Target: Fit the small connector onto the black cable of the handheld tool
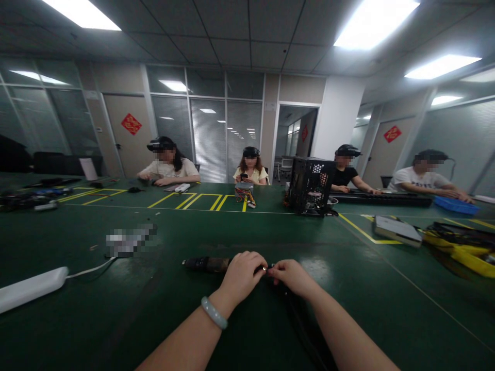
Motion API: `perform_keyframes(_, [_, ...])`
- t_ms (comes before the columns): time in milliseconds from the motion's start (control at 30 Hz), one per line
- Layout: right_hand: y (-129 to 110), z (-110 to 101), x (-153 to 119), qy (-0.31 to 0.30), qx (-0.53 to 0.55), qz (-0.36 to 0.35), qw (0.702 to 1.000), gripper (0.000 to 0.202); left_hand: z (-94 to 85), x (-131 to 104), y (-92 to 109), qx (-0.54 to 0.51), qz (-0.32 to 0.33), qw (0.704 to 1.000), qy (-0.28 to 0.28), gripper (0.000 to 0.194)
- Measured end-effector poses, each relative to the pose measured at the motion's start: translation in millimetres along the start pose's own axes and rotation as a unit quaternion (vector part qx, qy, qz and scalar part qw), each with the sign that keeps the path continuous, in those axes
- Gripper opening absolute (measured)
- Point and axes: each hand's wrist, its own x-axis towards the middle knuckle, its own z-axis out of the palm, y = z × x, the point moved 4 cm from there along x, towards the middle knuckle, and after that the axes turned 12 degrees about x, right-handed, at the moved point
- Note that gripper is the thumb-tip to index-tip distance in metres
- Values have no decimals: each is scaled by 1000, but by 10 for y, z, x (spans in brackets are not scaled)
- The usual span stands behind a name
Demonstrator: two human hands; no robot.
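Note:
A dark, pen-shaped power tool (209,264), which looks like an electric screwdriver, lies on the green table with its narrow tip toward the left. My left hand (244,273) is closed around its right-hand end. Close beside it, my right hand (291,276) pinches something small and dark at that same end, perhaps a cable connector. A tiny metallic glint shows between the fingertips of both hands. From beneath my right hand a dark cable (299,324) runs toward the table's near edge. My fingers hide the joint itself, so I cannot tell whether the parts are connected.
A white power strip (34,289) lies at left, its cord leading to a blurred object (129,242). Beyond my hands stand a black computer case (312,185) and a wired power supply (243,191). A silver box (397,230) and yellow bundle (474,255) lie right. Several people sit opposite.

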Motion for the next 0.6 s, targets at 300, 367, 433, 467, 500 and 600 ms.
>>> perform_keyframes(300, [58, 16, 37, -11, 11, 8, 1000, 25, 5, -27, -13, 2, -12, 1000, 7, 17])
perform_keyframes(367, [58, 16, 38, -15, 13, 2, 1000, 26, 22, -24, -23, 4, -12, 1000, 4, 15])
perform_keyframes(433, [56, 15, 33, -21, 13, -3, 1000, 26, 28, -20, -25, 4, -5, 1000, 6, 13])
perform_keyframes(467, [54, 13, 29, -23, 14, -3, 1000, 26, 25, -18, -24, 2, -1, 1000, 8, 12])
perform_keyframes(500, [50, 11, 24, -24, 15, -2, 1000, 26, 21, -17, -21, 0, 4, 1000, 10, 12])
perform_keyframes(600, [22, 8, 2, -27, 12, 0, 1000, 27, 6, -19, -7, -1, 11, 1000, 8, 14])
